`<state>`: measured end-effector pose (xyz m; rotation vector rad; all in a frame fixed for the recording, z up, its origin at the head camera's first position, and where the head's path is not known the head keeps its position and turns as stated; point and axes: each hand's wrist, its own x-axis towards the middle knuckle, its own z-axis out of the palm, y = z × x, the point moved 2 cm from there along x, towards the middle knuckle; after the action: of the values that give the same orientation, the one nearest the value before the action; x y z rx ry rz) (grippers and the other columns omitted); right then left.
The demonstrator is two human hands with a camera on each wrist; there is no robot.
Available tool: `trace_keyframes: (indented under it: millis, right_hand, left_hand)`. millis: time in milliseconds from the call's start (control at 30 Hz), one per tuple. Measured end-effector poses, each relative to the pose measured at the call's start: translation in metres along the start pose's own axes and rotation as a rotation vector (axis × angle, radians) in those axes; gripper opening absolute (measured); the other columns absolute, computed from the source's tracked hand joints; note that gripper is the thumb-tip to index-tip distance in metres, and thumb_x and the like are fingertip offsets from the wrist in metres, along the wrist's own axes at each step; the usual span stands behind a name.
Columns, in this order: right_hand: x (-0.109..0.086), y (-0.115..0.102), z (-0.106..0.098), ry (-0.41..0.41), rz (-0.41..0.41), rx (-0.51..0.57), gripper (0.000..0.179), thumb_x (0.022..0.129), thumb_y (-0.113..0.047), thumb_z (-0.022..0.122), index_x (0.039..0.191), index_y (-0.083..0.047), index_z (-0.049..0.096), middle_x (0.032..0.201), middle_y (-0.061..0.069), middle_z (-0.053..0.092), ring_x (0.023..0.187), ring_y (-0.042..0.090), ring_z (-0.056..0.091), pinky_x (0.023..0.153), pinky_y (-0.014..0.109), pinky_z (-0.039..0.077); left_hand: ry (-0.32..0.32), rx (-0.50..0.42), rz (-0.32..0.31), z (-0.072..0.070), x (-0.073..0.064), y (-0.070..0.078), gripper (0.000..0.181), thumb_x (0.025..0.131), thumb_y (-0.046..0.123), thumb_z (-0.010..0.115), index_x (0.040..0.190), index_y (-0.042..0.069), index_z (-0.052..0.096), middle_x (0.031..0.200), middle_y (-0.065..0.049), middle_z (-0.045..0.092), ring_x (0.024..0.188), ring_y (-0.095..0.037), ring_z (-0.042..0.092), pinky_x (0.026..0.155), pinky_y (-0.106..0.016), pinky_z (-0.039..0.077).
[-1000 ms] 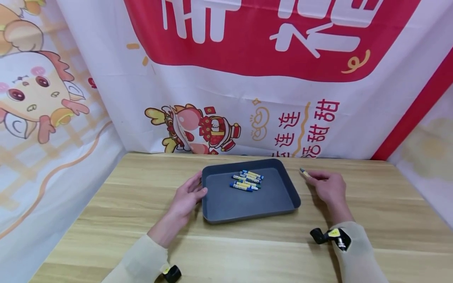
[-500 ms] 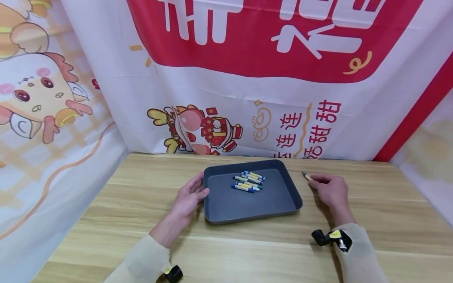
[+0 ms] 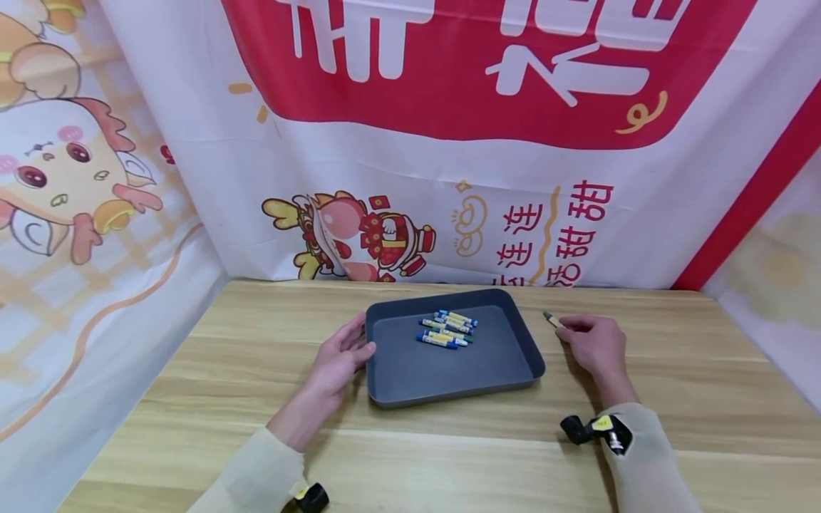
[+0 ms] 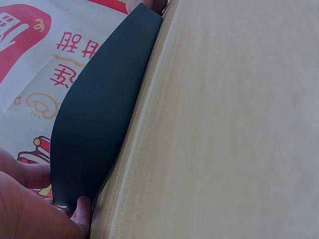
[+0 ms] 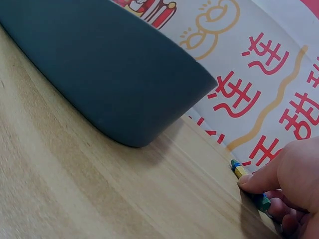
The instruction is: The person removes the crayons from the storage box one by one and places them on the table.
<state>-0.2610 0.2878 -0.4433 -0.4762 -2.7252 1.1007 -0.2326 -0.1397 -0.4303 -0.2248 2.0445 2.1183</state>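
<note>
My left hand (image 3: 336,360) grips the left end of a dark grey rectangular tray (image 3: 410,385), its thumb over the rim. The left wrist view shows its fingers at the near corner of the tray's outer wall (image 4: 99,104). Several crayons (image 3: 449,328) with yellow wrappers and mostly blue or green ends lie in a loose bunch inside the tray. To the right of the tray, my right hand (image 3: 596,345) pinches a green crayon (image 5: 237,168) between thumb and fingers, close over the table. Part of its wrapper is hidden by the thumb.
The tray stands on a wood-grain table (image 3: 410,463), near its back edge. Behind the table hangs a printed red and white cloth (image 3: 385,164), and another patterned cloth (image 3: 96,285) is on the left. Black wrist cameras (image 3: 596,429) sit on the sleeves.
The crayon in my right hand has dipped slightly toward the table. My left hand and the tray have stayed in place.
</note>
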Motion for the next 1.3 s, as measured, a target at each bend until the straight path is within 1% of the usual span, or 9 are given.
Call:
trace_keyframes:
  millis: [233,500,633,767,900,1000,1167,1233,1300]
  right_hand:
    - [-0.001,0.0,0.001,0.008,0.006,0.011,0.033,0.101,-0.025,0.072,0.127,-0.006,0.077,0.129,0.022,0.075,0.129,0.045,0.062,0.107,0.058,0.05]
    - [0.0,0.0,0.0,-0.013,0.028,0.049,0.04,0.1,-0.03,0.074,0.131,-0.006,0.075,0.132,0.023,0.073,0.127,0.042,0.063,0.104,0.055,0.053]
    - [0.0,-0.001,-0.002,-0.029,0.032,0.079,0.045,0.1,-0.033,0.073,0.136,-0.006,0.072,0.132,0.022,0.072,0.121,0.038,0.064,0.093,0.045,0.056]
    - [-0.001,-0.005,-0.005,-0.025,0.023,0.09,0.046,0.102,-0.034,0.071,0.139,-0.007,0.07,0.129,0.021,0.072,0.113,0.033,0.064,0.078,0.03,0.052]
    - [-0.002,-0.011,-0.008,-0.02,0.008,0.12,0.047,0.102,-0.035,0.072,0.14,-0.009,0.07,0.129,0.02,0.071,0.109,0.028,0.063,0.069,0.022,0.051]
    - [-0.003,-0.017,-0.009,-0.032,0.001,0.143,0.048,0.102,-0.037,0.072,0.141,-0.011,0.069,0.132,0.019,0.071,0.113,0.028,0.063,0.072,0.021,0.052]
    - [-0.006,-0.031,-0.009,-0.045,-0.036,0.161,0.047,0.101,-0.035,0.073,0.141,-0.011,0.068,0.133,0.018,0.072,0.119,0.03,0.065,0.086,0.027,0.052]
    - [-0.008,-0.038,-0.009,-0.037,-0.067,0.159,0.046,0.1,-0.034,0.074,0.14,-0.011,0.07,0.13,0.018,0.074,0.117,0.03,0.067,0.087,0.025,0.052]
    - [-0.011,-0.045,-0.009,-0.027,-0.098,0.157,0.044,0.1,-0.033,0.075,0.137,-0.011,0.072,0.126,0.018,0.076,0.114,0.029,0.069,0.084,0.021,0.053]
  left_hand:
    - [-0.012,0.011,0.021,0.001,0.001,0.0,0.068,0.104,0.0,0.06,0.166,0.013,0.035,0.173,-0.017,0.034,0.158,-0.038,0.037,0.132,-0.05,0.033]
    - [-0.01,0.008,0.017,0.0,0.0,0.001,0.068,0.104,0.001,0.059,0.166,0.014,0.035,0.174,-0.017,0.033,0.158,-0.038,0.036,0.132,-0.051,0.033]
    - [-0.007,0.013,0.009,0.001,0.001,0.001,0.068,0.105,0.001,0.06,0.166,0.015,0.035,0.174,-0.015,0.033,0.159,-0.037,0.036,0.132,-0.05,0.033]
    - [-0.007,0.014,0.003,0.001,0.0,0.001,0.068,0.104,0.001,0.06,0.166,0.016,0.036,0.174,-0.015,0.033,0.159,-0.037,0.036,0.132,-0.049,0.033]
    - [-0.008,0.014,0.002,0.001,0.0,0.0,0.068,0.104,0.0,0.06,0.166,0.015,0.035,0.174,-0.015,0.033,0.159,-0.037,0.036,0.132,-0.049,0.033]
    - [-0.007,0.012,0.003,0.001,0.001,-0.001,0.068,0.104,0.0,0.06,0.166,0.015,0.036,0.174,-0.015,0.034,0.159,-0.037,0.037,0.132,-0.049,0.034]
    - [-0.007,0.006,-0.002,0.001,0.001,0.0,0.069,0.104,0.001,0.06,0.166,0.016,0.036,0.174,-0.014,0.034,0.159,-0.037,0.036,0.132,-0.049,0.034]
    - [-0.005,0.006,-0.004,0.001,0.001,0.001,0.068,0.104,0.001,0.06,0.166,0.016,0.036,0.174,-0.014,0.033,0.159,-0.037,0.036,0.132,-0.049,0.034]
    - [-0.003,0.011,-0.006,0.001,0.0,0.002,0.068,0.104,0.002,0.06,0.166,0.017,0.036,0.174,-0.014,0.034,0.159,-0.037,0.036,0.132,-0.049,0.034]
